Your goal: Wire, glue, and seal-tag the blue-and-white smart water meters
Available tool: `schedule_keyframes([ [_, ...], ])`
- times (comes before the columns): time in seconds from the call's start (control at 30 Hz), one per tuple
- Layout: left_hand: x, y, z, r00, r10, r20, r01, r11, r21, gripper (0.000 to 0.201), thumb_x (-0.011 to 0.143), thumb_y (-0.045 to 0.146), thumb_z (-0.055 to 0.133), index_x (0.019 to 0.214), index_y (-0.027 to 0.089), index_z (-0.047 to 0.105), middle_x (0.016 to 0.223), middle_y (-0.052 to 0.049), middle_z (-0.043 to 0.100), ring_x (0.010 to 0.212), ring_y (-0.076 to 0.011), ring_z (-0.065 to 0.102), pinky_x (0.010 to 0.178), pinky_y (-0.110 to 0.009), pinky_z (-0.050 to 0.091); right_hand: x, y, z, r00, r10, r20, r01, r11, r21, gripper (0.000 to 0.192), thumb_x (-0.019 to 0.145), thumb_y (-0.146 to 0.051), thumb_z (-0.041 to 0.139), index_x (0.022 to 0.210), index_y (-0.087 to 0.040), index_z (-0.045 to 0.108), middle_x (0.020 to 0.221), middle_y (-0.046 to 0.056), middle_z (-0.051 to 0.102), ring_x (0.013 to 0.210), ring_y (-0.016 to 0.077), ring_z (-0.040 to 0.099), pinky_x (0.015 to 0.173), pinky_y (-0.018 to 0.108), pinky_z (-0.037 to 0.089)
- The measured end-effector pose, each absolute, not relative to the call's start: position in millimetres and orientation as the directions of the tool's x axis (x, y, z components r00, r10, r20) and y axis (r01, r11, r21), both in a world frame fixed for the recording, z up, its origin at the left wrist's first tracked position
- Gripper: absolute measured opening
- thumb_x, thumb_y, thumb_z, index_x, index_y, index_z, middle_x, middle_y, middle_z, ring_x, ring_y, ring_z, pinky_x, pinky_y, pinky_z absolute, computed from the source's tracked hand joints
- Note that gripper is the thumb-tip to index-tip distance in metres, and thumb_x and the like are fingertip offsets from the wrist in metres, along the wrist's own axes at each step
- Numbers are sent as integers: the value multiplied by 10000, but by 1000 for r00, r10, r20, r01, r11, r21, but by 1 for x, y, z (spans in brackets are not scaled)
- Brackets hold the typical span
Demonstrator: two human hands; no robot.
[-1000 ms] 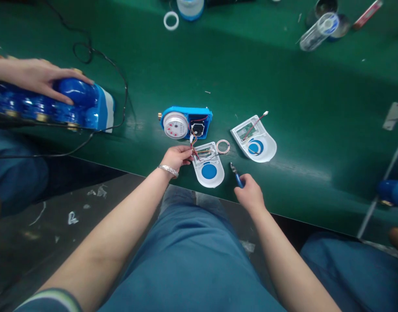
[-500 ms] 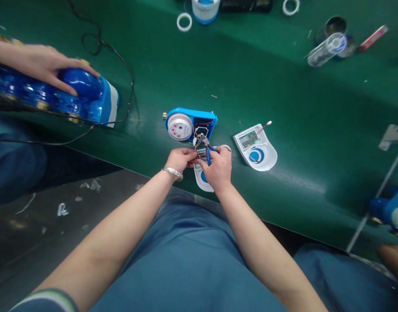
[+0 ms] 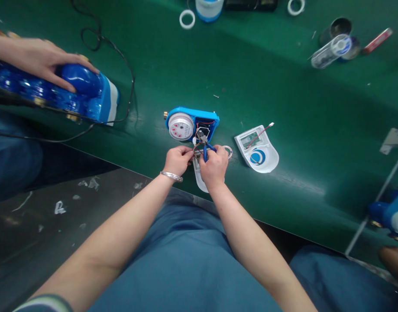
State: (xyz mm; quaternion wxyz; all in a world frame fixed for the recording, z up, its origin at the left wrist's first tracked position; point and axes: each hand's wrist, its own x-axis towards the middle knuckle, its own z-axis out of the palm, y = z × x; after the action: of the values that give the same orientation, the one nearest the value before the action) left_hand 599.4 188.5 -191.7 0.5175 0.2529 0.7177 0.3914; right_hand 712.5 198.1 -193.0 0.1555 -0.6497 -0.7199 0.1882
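Far left edge of the table (image 3: 283, 86): a co-worker's hand (image 3: 39, 58) is laid flat over a row of blue meter housings (image 3: 56, 97), with a black cable (image 3: 114, 47) looped just behind.

Near edge, centre: the left hand (image 3: 177, 159), a bracelet (image 3: 172, 176) at the wrist, is closed in a pinch on the coloured wires (image 3: 196, 149); forearm extended from the lap, fingers curled inward, thumb side up. The wires are seen to run up into the open blue water meter (image 3: 190, 125), which lies just beyond both hands, dial to its left.

The right hand (image 3: 213, 168) is wrapped shut around blue-handled cutters (image 3: 205, 149), wrist bent so that the tip is aimed at the wires close to the meter's open compartment. Whether the blades are closed on a wire cannot be told. A white cover (image 3: 199, 180) lies largely hidden under this hand, at the table's near edge; a small wire coil (image 3: 228, 151) is just beside the knuckles.

Right of centre: a second white cover (image 3: 259, 151) with blue button, apart from the hands.

Risk, as judged: the wires are bunched tightly, so a neighbouring lead could be nicked or the wrong one cut if the tip is not separated cleanly. A pull by the pinching hand could strain the connector in the meter. The covered lid, near the edge, could be pushed off by the right wrist.
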Motion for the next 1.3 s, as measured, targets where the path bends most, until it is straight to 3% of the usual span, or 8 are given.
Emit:
schedule_keyframes([
  [0.07, 600, 188, -192, -321, 744, -587, -217, 545, 810, 37, 649, 123, 593, 672, 111, 619, 515, 18, 571, 446, -70, 518, 393, -157, 427, 712, 197, -194, -89, 996, -26, 872, 65, -485, 168, 750, -259, 509, 732, -143, 629, 960, 137, 535, 868, 250, 447, 759, 377, 364],
  [0.17, 601, 186, -192, -221, 705, -674, -507, 507, 697, 52, 650, 139, 618, 685, 110, 593, 564, 9, 593, 428, -52, 507, 376, -142, 401, 717, 193, -192, -101, 995, -3, 833, 83, -547, 168, 754, -275, 514, 766, -149, 625, 930, 127, 535, 868, 239, 458, 772, 368, 379],
  [0.3, 598, 185, -189, -32, 707, -706, -696, 492, 524, 97, 666, 163, 640, 720, 102, 588, 626, -10, 618, 428, -41, 517, 394, -133, 406, 736, 182, -182, -184, 978, 95, 795, 205, -570, 205, 762, -308, 512, 853, -154, 611, 988, 129, 513, 945, 239, 448, 832, 372, 374],
  [0.53, 597, 186, -189, 15, 686, -728, -703, 525, 480, 84, 693, 142, 613, 647, 82, 576, 525, -14, 581, 383, -42, 484, 380, -131, 389, 756, 180, -171, -443, 897, 16, 826, 415, -383, 193, 767, -307, 526, 896, -197, 618, 1083, 108, 506, 991, 246, 426, 846, 380, 331],
  [0.77, 592, 191, -190, 4, 649, -760, -668, 568, 481, 155, 697, 124, 560, 549, 88, 531, 417, -3, 502, 297, -28, 374, 288, -115, 249, 753, 189, -172, -530, 848, 7, 821, 515, -246, 195, 817, -318, 457, 879, -217, 612, 1094, 91, 514, 1002, 243, 408, 828, 370, 292],
  [1.07, 590, 194, -189, 70, 633, -771, -630, 627, 458, 164, 673, 165, 613, 562, 95, 516, 402, 13, 478, 277, -12, 322, 284, -110, 202, 755, 191, -172, -513, 858, -23, 834, 492, -248, 207, 819, -318, 451, 885, -217, 619, 1124, 101, 506, 1006, 250, 399, 823, 381, 277],
  [1.3, 592, 192, -186, -17, 622, -783, -606, 616, 503, 143, 699, 173, 611, 605, 103, 529, 434, -2, 535, 301, -31, 412, 305, -111, 277, 755, 191, -173, -515, 857, -21, 839, 499, -217, 210, 830, -310, 429, 895, -218, 607, 1136, 91, 502, 1005, 250, 400, 824, 385, 262],
])
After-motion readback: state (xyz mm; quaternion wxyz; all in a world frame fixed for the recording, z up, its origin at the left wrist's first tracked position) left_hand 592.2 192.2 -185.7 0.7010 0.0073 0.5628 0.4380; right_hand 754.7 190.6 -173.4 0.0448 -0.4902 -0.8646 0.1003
